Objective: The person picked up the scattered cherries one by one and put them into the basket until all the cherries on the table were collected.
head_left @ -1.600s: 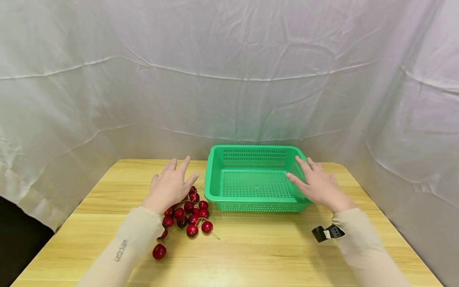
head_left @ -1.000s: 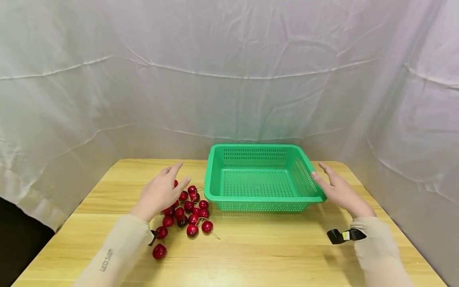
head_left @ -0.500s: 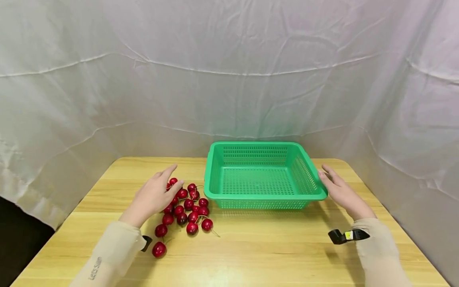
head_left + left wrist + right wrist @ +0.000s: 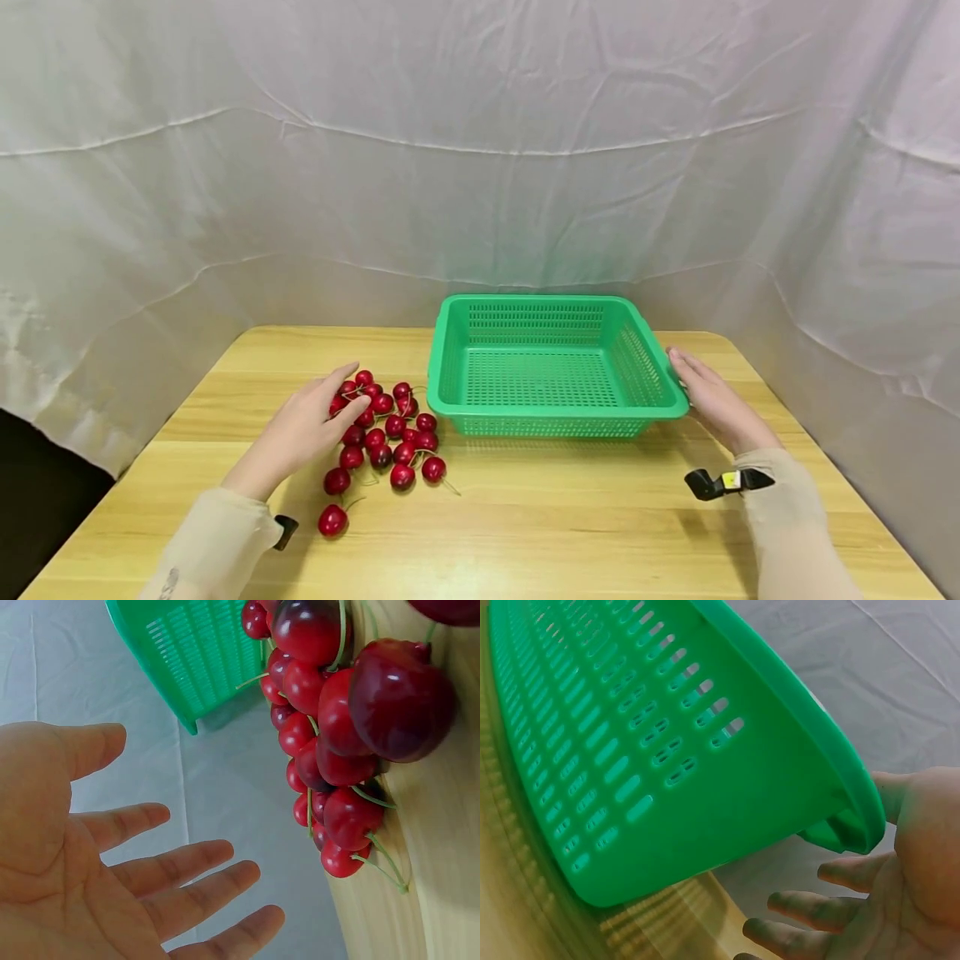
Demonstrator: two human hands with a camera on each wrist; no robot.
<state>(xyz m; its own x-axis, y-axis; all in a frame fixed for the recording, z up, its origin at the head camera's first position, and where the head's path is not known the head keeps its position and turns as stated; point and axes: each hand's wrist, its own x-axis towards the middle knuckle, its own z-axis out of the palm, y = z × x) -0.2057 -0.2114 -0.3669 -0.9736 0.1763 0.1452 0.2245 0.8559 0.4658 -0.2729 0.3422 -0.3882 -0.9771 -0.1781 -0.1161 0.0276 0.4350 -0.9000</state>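
Spreading its fingers, grip free, the left hand point(image 4: 302, 423) sits just left of the cherries point(image 4: 395, 427). At the right rim of the basket point(image 4: 558, 412), the right hand point(image 4: 717, 404): fingers uncurled, likewise free; whether the thumb touches is unclear. Green, slotted basket upright on the table point(image 4: 540, 525), its walls between right hand and cherries. Cherries loosely heaped, some stemmed, left of the basket; one at the near end. Black device point(image 4: 729, 483) at each sleeve point(image 4: 783, 504). Pale, creased cloth point(image 4: 480, 217) behind and to both sides.
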